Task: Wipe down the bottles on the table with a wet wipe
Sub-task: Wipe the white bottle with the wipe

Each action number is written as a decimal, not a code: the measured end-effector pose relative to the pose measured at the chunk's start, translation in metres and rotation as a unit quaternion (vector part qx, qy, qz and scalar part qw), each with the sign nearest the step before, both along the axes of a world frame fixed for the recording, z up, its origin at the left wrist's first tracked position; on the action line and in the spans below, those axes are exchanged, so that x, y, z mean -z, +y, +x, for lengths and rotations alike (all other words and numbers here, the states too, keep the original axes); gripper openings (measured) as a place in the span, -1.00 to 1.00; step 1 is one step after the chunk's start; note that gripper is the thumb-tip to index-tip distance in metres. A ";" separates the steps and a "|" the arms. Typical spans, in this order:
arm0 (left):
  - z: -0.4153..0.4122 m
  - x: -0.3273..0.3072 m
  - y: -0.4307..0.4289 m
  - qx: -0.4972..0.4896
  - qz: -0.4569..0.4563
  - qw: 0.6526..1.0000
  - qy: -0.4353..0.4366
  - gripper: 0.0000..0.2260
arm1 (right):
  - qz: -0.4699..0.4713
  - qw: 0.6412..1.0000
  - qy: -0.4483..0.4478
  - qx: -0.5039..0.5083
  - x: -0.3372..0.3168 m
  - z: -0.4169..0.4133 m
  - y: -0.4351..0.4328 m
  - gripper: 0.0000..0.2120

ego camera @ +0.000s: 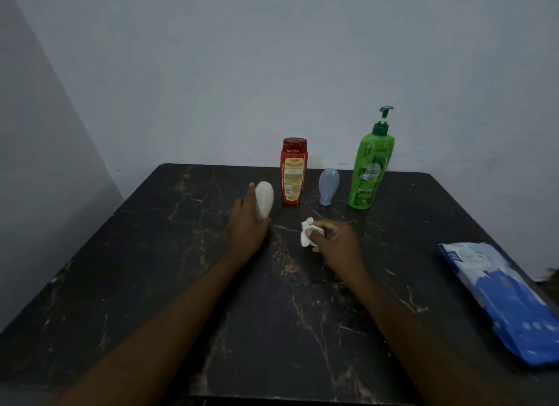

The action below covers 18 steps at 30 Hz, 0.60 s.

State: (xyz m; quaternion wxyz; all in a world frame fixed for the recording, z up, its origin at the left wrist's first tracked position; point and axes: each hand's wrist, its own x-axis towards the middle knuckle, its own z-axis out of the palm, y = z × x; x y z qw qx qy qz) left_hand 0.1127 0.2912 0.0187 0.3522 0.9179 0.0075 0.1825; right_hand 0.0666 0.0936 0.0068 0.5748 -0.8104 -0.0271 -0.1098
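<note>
Single head-worn wide-angle view, looking forward and down across the dark marbled tabletop (151, 254) toward the wall (272, 57); near, forearms within frame.

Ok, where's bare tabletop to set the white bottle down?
Bare: left side of the table beyond the left hand, and the near middle between the forearms. Crowded far row: red bottle, blue bottle, green pump bottle; wipes pack along the right edge.

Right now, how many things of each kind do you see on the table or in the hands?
Bottles: 4: white bottle in the left hand, red bottle, blue bottle, green bottle.
Wipe: 1, pinched in the right hand.
Wipe pack: 1.
Total: 6.
</note>
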 end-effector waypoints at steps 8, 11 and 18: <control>-0.108 0.002 -0.032 0.197 0.058 0.978 0.027 -0.42 | -0.068 0.996 -0.016 0.056 0.000 -0.090 -0.051 -0.72; -0.130 0.013 -0.045 0.228 0.069 0.971 0.013 -0.51 | -0.086 0.989 -0.022 0.117 0.004 -0.114 -0.060 -0.77; -0.147 0.022 -0.047 0.245 0.038 0.969 0.004 -0.51 | -0.129 0.979 -0.007 0.156 0.012 -0.141 -0.059 -0.78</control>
